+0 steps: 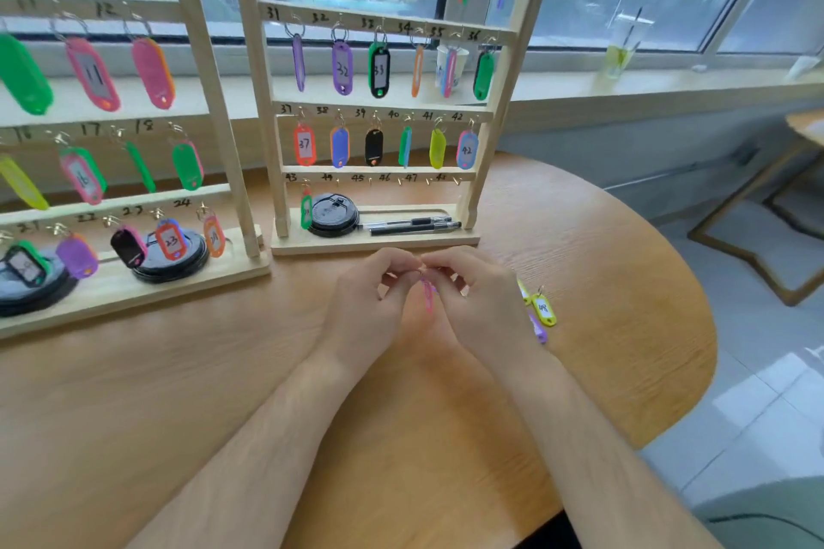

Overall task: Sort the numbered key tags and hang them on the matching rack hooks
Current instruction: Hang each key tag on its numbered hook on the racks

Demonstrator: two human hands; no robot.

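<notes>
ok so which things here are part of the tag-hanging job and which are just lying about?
Job: pink tag, pinched by left hand and right hand; loose yellow tag and purple tag; right rack with bare hooks; left rack.
Lying about: black lid and two pens on the right rack's base; drink cup; paper cup behind the rack.

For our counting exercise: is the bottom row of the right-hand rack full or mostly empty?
Mostly empty. Only hook 43 carries a green tag; hooks 44 to 48 hang bare.
</notes>
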